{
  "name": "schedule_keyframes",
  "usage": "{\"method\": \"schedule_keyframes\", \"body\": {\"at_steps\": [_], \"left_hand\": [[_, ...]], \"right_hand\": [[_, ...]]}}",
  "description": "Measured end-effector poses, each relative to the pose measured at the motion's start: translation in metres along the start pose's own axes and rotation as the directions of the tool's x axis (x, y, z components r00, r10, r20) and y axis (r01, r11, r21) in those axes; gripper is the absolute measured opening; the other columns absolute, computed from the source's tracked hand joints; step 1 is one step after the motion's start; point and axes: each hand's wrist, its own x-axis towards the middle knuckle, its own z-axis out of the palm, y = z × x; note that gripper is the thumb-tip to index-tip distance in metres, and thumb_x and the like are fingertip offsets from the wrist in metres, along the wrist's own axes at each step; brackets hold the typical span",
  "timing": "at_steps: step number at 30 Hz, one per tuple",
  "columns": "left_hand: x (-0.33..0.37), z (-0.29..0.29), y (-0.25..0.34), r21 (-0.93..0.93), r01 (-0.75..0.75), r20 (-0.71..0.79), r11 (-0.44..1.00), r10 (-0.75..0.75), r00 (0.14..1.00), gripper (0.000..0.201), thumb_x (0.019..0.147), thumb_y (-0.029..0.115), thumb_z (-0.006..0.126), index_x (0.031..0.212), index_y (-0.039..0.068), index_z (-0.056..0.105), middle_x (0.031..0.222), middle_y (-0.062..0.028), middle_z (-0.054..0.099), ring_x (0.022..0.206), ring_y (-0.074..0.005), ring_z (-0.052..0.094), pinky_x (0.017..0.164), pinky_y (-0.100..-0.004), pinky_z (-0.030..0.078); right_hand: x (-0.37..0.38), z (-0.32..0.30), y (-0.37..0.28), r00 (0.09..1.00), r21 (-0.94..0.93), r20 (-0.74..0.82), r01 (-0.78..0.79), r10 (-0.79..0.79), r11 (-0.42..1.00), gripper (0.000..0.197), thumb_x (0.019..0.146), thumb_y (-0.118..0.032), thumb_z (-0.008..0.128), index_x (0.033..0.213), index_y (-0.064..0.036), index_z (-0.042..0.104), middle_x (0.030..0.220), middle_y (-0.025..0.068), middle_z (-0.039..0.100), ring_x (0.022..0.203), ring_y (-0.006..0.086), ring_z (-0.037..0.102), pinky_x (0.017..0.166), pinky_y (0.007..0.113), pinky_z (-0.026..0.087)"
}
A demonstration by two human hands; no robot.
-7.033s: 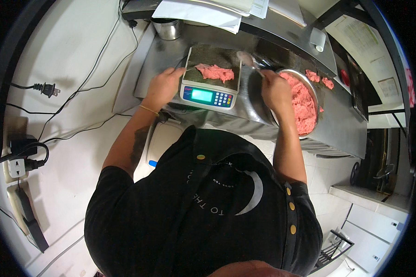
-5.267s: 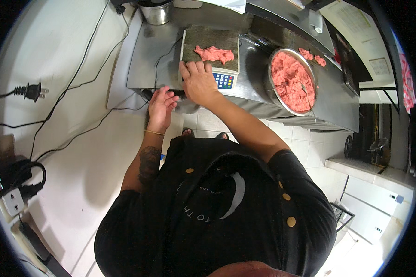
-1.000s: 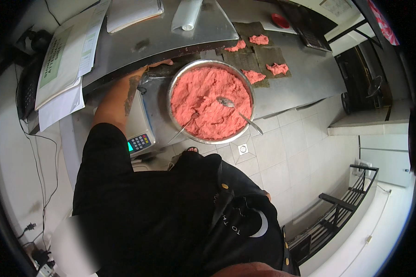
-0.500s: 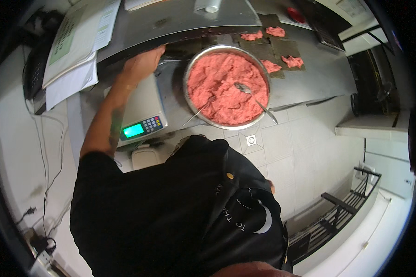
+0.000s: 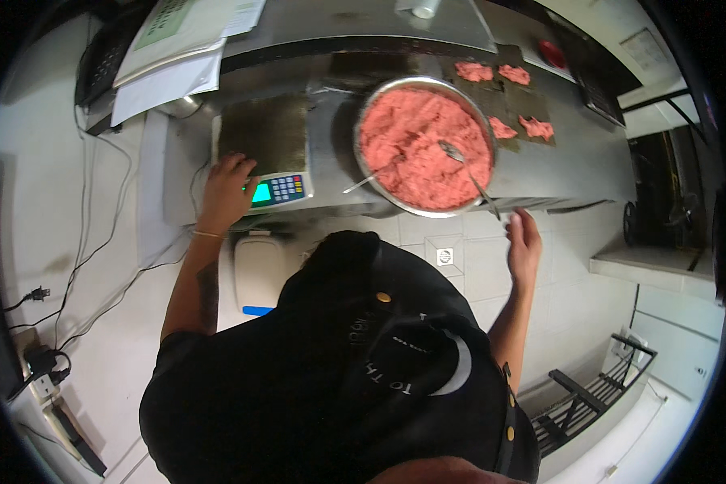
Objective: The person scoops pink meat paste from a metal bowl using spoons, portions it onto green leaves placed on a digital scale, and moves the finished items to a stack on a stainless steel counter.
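My left hand [image 5: 227, 192] rests on the front left corner of a digital scale [image 5: 276, 190], whose platform carries a dark square sheet [image 5: 263, 133] with nothing on it. My right hand [image 5: 524, 239] hangs open just below the counter edge, close to the handle end of a spoon [image 5: 469, 173] that lies in a big metal bowl [image 5: 377, 187] of pink minced meat [image 5: 423, 147]. A second utensil [image 5: 370, 174] leans in the bowl's left side.
Several dark sheets with pink meat portions [image 5: 504, 101] lie on the steel counter [image 5: 581, 145] behind the bowl. Papers [image 5: 177, 48] and a phone-like device [image 5: 97, 60] sit at the far left. Cables [image 5: 81, 258] and a power strip [image 5: 44, 375] lie on the white floor.
The view has swung left, bringing the scale nearer the middle. My left hand came from the shelf edge down to the scale's front. My right hand has come into view by the spoon handle.
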Motion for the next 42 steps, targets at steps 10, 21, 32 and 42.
{"method": "schedule_keyframes", "body": {"at_steps": [10,21,32,42], "left_hand": [[0.072,-0.049,0.205,-0.300,0.039,0.155,0.953,0.008,0.988,0.028,0.096,0.027,0.071,0.111,0.004,0.068,0.098,-0.0172,0.072,0.089,-0.0399,0.072,0.077,-0.0480,0.057],[0.032,-0.009,0.204,-0.663,0.298,0.133,0.687,-0.283,0.950,0.018,0.109,0.018,0.052,0.106,0.002,0.059,0.094,-0.0153,0.068,0.089,-0.0310,0.072,0.077,-0.0409,0.057],[0.052,0.037,0.197,-0.881,0.350,0.419,-0.318,-0.180,0.890,0.021,0.114,0.025,0.047,0.115,0.005,0.053,0.117,-0.0090,0.060,0.100,-0.0218,0.071,0.090,-0.0399,0.061],[0.067,0.039,0.172,-0.919,0.383,0.388,-0.094,-0.045,0.921,0.024,0.114,0.025,0.048,0.111,0.002,0.054,0.101,-0.0103,0.067,0.093,-0.0218,0.075,0.082,-0.0353,0.062]], "right_hand": [[0.031,0.039,-0.109,0.855,-0.567,0.238,0.508,-0.461,0.649,0.025,0.093,-0.013,0.065,0.116,-0.0046,0.070,0.102,0.0197,0.071,0.091,0.0425,0.070,0.078,0.050,0.057],[0.051,-0.025,-0.089,0.827,-0.618,0.312,0.550,-0.467,0.562,0.014,0.098,-0.012,0.053,0.104,-0.0039,0.062,0.093,0.0239,0.070,0.083,0.0458,0.069,0.073,0.055,0.054],[0.013,0.014,-0.078,0.922,-0.731,0.197,0.365,-0.335,0.576,0.032,0.093,-0.009,0.059,0.125,-0.0047,0.061,0.097,0.0253,0.072,0.082,0.0465,0.070,0.074,0.055,0.056],[-0.015,0.052,-0.097,0.974,-0.480,0.097,0.227,-0.206,0.848,0.020,0.095,-0.009,0.058,0.107,0.0013,0.069,0.089,0.0290,0.071,0.086,0.0471,0.071,0.078,0.052,0.056]]}}
